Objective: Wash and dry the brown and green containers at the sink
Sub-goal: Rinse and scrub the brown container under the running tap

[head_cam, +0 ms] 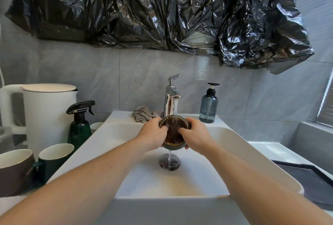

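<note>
A round container [173, 132] with a green outside, gold rim and dark brown wet inside is held tilted toward me under the running tap [170, 97]. My left hand [153, 133] grips its left side, fingers over the rim. My right hand [195, 134] grips its right side, fingertips reaching inside. Water runs through the container and drips down to the drain [169, 161] of the white sink [243, 149]. A brown mug [14, 170] and a green mug [54, 156] stand on the counter at the left.
A green spray bottle [79, 125], a white kettle [45, 111] and a small white cup [96, 126] stand left of the sink. A patterned cloth [143, 115] lies behind the basin. A blue pump bottle [209, 107] stands right of the tap. A dark tray [306, 176] lies at the right.
</note>
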